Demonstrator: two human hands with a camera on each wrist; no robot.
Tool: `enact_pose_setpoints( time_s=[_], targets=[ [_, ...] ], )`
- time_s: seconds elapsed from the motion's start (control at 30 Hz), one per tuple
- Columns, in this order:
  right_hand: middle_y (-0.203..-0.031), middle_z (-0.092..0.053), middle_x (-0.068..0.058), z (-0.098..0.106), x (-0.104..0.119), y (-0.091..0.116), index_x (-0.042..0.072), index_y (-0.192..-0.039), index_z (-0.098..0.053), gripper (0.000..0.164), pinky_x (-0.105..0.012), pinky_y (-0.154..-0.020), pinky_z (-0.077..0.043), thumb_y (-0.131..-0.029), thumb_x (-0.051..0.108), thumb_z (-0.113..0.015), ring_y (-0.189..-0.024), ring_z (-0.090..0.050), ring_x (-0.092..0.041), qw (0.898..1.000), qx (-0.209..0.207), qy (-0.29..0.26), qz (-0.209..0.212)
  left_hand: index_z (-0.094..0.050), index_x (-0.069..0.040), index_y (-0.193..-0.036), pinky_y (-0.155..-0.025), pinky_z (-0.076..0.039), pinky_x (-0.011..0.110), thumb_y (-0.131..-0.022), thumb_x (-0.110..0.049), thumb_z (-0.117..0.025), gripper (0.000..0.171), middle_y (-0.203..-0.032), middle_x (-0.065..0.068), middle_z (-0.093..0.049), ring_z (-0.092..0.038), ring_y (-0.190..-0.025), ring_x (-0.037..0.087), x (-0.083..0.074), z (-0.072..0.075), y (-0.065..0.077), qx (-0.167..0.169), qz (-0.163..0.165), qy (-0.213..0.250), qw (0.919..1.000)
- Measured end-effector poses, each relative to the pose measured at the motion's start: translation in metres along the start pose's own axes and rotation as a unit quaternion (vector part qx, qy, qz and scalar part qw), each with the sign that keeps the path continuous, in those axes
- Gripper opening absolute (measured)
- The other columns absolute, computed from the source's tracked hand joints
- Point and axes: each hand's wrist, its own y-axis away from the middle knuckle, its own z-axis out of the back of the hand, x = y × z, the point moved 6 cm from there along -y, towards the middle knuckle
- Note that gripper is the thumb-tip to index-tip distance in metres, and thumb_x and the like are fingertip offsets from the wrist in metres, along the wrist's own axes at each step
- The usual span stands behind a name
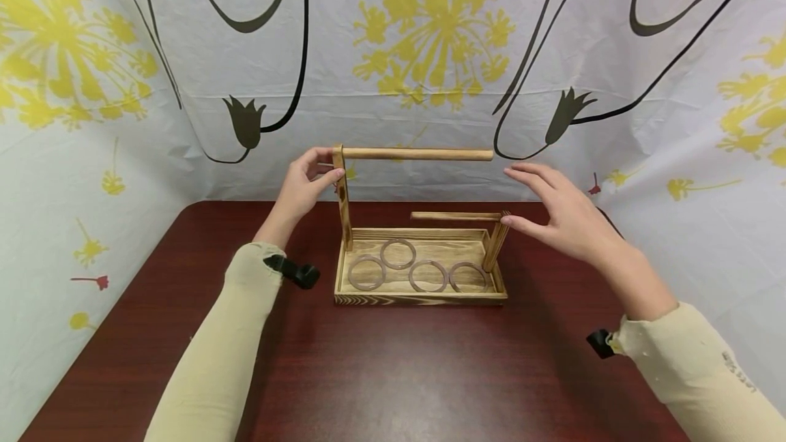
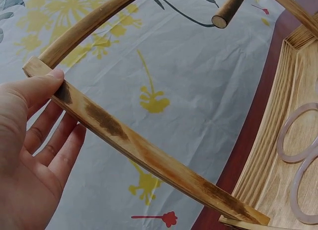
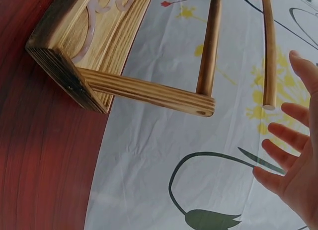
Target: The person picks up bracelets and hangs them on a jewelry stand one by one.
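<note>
A wooden bracelet stand (image 1: pixel 419 299), a shallow tray with two posts that each carry a horizontal bar, stands on the table. My left hand (image 1: pixel 302 181) grips the tall left post (image 2: pixel 134 143) near its top, thumb in front and fingers behind. From that post the upper bar (image 1: pixel 417 154) runs right to a free end. My right hand (image 1: pixel 568 213) is held with fingers spread beside the short right post (image 3: pixel 149 93) and the lower bar (image 3: pixel 208 46), apart from both in the right wrist view. Several pale translucent bangles (image 1: pixel 398 241) lie in the tray.
The dark red wooden table (image 1: pixel 417 374) extends in front of the stand and to both sides. Behind it hangs a white sheet (image 1: pixel 331 74) with yellow flowers and dark stems. Black straps (image 1: pixel 293 270) sit at both sleeve cuffs.
</note>
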Motion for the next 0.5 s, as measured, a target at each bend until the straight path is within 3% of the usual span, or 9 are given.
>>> enact_pose_setpoints(
  time_s=[0.5],
  targets=[
    [-0.139, -0.055, -0.006, -0.011, 0.015, 0.002, 0.017, -0.141, -0.054, 0.068, -0.051, -0.103, -0.042, -0.081, 0.029, -0.083, -0.131, -0.049, -0.028, 1.000, -0.013, 0.000, 0.016, -0.053, 0.004, -0.131, -0.077, -0.051, 0.021, -0.098, -0.007, -0.062, 0.036, -0.119, 0.014, -0.059, -0.062, -0.093, 0.007, 0.002, -0.002, 0.002, 0.010, 0.005, -0.002, 0.9999]
  ],
)
